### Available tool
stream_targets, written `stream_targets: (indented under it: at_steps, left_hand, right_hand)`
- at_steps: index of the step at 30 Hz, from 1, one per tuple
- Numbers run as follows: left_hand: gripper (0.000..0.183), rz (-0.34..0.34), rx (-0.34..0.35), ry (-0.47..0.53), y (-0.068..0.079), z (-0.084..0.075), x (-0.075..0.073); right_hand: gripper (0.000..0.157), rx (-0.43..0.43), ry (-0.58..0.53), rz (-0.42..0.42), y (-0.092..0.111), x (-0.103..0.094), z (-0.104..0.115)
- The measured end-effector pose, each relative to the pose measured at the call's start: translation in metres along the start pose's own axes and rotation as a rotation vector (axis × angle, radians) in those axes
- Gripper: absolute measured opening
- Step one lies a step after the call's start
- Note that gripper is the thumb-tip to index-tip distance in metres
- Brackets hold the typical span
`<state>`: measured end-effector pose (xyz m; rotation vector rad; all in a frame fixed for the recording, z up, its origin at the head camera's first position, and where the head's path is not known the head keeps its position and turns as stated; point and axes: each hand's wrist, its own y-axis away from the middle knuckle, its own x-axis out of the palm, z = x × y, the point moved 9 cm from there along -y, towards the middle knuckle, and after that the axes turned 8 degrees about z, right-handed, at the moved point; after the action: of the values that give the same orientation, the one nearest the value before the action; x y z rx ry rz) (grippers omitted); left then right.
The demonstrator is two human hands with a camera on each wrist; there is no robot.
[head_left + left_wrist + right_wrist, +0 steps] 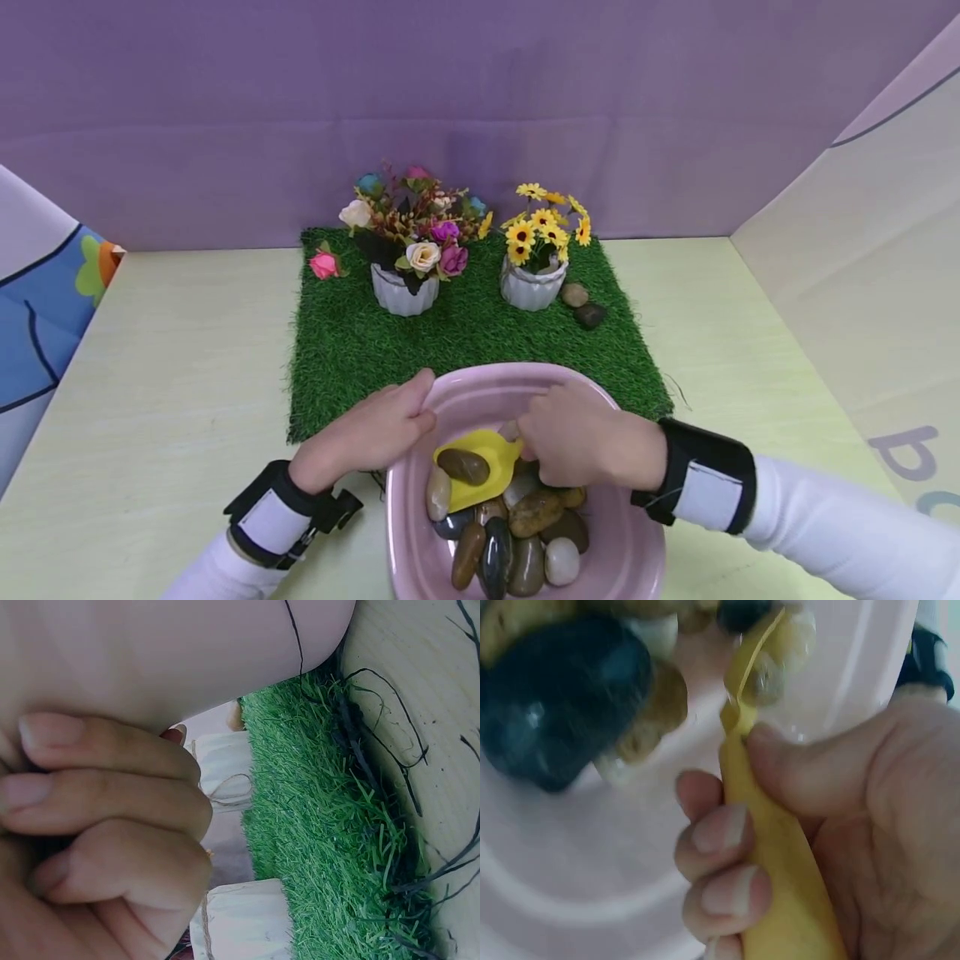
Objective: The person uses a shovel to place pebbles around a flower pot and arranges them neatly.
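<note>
A pink basin (402,542) with several smooth brown, dark and white stones (536,512) in it stands in front of me. My left hand (375,429) grips its left rim, fingers curled against the outer wall (165,656). Over the stones, my right hand (573,437) holds a yellow shovel (497,458). Fingers and thumb wrap round its handle (784,877) in the right wrist view. A brown stone (462,466) lies on the blade, and a pale stone (438,493) sits beside the blade's left edge.
Behind the basin lies a green grass mat (337,358). On it stand a white pot of mixed flowers (405,292) and another of yellow flowers (532,287). Two stones (590,315) and a pink flower (325,265) lie there too. A purple backdrop (480,100) hangs behind.
</note>
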<state>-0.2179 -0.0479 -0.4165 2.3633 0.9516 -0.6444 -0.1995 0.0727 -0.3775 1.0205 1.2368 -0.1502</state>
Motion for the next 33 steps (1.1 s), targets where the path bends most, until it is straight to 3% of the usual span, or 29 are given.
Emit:
stream_targets:
  at_steps: [6, 10, 17, 33]
  left_hand:
    - [0.005, -0.008, -0.003, -0.001, 0.000, 0.000, -0.001]
    - [0.005, -0.009, 0.003, 0.003, 0.000, 0.000, 0.000]
    - [0.005, -0.014, 0.012, -0.004, 0.000, 0.000, -0.001]
    - [0.004, -0.010, 0.013, 0.017, 0.000, -0.001, -0.001]
  right_hand:
    - [0.023, 0.044, -0.128, -0.017, 0.007, 0.012, -0.001]
    - [0.013, 0.008, -0.198, 0.016, 0.008, 0.021, 0.000]
    - [0.023, -0.120, -0.287, 0.060, 0.008, 0.031, 0.000]
    - [0.020, -0.237, -0.358, 0.064, 0.012, 0.038, 0.003]
